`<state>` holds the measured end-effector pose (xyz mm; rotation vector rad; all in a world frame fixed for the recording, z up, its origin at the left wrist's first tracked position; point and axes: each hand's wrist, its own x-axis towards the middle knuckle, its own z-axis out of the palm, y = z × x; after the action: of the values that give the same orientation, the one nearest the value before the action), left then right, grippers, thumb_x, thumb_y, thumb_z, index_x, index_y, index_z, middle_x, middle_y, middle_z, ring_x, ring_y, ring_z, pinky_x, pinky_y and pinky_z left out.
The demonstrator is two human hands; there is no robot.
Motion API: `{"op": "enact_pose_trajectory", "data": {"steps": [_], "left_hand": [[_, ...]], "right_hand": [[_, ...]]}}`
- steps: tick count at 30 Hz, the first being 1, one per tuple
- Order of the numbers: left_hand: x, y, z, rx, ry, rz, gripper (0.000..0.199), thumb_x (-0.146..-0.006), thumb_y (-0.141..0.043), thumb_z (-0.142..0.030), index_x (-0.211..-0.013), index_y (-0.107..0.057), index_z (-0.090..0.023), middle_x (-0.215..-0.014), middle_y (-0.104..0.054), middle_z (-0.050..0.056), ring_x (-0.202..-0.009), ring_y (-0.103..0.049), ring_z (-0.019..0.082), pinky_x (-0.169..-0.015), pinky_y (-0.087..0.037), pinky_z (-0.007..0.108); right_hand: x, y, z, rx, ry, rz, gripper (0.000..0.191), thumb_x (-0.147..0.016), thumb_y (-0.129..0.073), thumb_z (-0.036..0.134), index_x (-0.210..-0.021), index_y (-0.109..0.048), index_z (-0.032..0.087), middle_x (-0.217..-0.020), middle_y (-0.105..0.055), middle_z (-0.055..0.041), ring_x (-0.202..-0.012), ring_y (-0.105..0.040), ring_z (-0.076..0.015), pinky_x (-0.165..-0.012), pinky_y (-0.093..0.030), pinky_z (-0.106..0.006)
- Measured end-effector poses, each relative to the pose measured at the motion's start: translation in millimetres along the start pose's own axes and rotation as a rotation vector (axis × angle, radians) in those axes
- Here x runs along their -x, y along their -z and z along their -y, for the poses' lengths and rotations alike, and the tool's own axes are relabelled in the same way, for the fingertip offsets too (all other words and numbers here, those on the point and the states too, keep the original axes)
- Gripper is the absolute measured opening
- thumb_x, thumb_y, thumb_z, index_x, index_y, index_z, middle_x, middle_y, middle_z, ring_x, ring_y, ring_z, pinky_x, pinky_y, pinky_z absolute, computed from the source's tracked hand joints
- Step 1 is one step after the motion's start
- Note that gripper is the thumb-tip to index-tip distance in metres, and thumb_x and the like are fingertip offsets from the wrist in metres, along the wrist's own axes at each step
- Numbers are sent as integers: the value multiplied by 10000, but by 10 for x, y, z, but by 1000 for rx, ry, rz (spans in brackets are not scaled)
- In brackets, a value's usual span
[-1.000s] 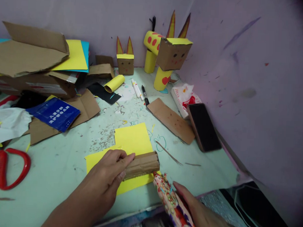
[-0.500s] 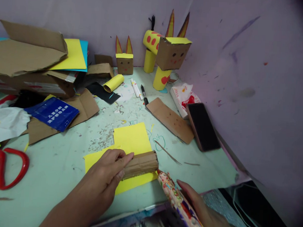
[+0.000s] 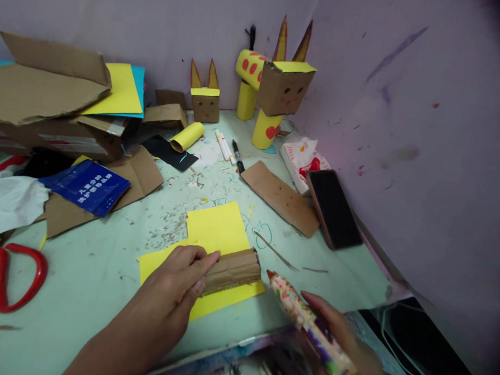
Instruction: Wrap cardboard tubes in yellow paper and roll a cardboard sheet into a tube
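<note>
A cardboard tube with a ragged right end lies across the yellow paper. My left hand is closed on the tube's left part, with thumb and fingers pressing it against the sheet. To its right, my right hand grips a thick, pen-shaped tool with a colourful patterned body and a pointed red-brown tip. The tip stands slightly apart from the tube's right end. Much of the right hand is hidden behind the tool.
Red-handled scissors lie at left. A phone, a tissue pack and a cardboard strip lie at right. A cardboard animal figure stands behind, beside a smaller cardboard head. A cardboard box fills the left back.
My right hand has drawn the tool away to the right, so its tip no longer meets the tube's end. My left hand and the tube have stayed in place.
</note>
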<state>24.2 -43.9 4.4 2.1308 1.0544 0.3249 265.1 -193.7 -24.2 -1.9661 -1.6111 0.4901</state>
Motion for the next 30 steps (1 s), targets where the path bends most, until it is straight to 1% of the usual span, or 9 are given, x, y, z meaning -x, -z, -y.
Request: {"op": "enact_pose_trajectory", "data": {"steps": [3, 7, 9, 11, 16, 20, 23, 27, 30], "left_hand": [[-6, 11, -1, -14, 15, -40, 388, -937, -338, -300, -1286, -505, -321, -1095, -555, 49, -981, -532, 184, -827, -471, 315], [-12, 32, 28, -66, -26, 1, 396, -935, -336, -293, -1299, -491, -306, -1103, -539, 60, -982, -531, 183, -820, -476, 311], [-12, 38, 48, -87, -40, 15, 396, -935, -337, -285, -1301, -487, -297, -1107, -539, 63, -984, -532, 182, -824, -476, 306], [-9, 33, 59, -92, -53, 5, 391, -934, -346, -283, -1296, -493, -295, -1100, -548, 62, -971, -536, 181, -812, -478, 301], [8, -13, 27, -40, -29, -64, 380, -941, -337, -292, -1281, -505, -302, -1088, -543, 56, -976, -510, 184, -826, -445, 321], [29, -51, 9, -19, -27, -92, 365, -942, -346, -268, -1265, -511, -308, -1100, -527, 47, -994, -492, 177, -840, -420, 316], [39, -68, 24, -22, -49, -117, 385, -940, -336, -230, -1287, -488, -295, -1111, -519, 55, -1007, -490, 178, -842, -427, 314], [36, -65, 48, -40, -59, -109, 399, -935, -340, -232, -1307, -470, -291, -1101, -523, 67, -1001, -496, 191, -832, -442, 330], [31, -58, 52, -45, -55, -79, 398, -934, -339, -248, -1308, -470, -278, -1106, -528, 71, -1004, -503, 194, -831, -452, 328]], "right_hand": [[-272, 113, 48, -163, -18, -52, 368, -841, -534, 283, -1194, -528, 181, -1117, -687, -109, -967, -683, -240, -731, -576, -281], [-864, 214, 147, -352, -164, -164, 350, -743, -649, 385, -989, -635, 137, -1006, -714, -121, -896, -680, -272, -757, -561, -372], [-1163, 168, 168, -425, -257, -103, 371, -666, -705, 409, -894, -661, 120, -896, -730, -119, -790, -686, -271, -685, -559, -378], [-1419, 56, 168, -525, -281, -110, 463, -627, -739, 393, -982, -658, 107, -969, -720, -124, -827, -681, -260, -702, -548, -362], [-1755, -125, 218, -286, -172, -63, 365, -735, -664, 410, -932, -692, 104, -844, -724, -89, -746, -660, -225, -620, -495, -303], [-1572, 75, 343, 161, -23, -105, 241, -765, -646, 386, -801, -703, 155, -710, -683, -66, -729, -622, -251, -604, -440, -319], [-1219, 199, 394, 246, 290, -218, 129, -821, -588, 259, -865, -674, 173, -803, -681, -68, -798, -600, -224, -661, -440, -307], [-799, 132, 360, 161, 592, 71, 159, -867, -518, 161, -839, -670, 199, -716, -643, -26, -654, -570, -147, -585, -400, -250], [-677, 31, 304, 230, 636, 64, 217, -887, -471, 136, -850, -677, 196, -664, -624, -18, -615, -552, -146, -558, -365, -259]]}}
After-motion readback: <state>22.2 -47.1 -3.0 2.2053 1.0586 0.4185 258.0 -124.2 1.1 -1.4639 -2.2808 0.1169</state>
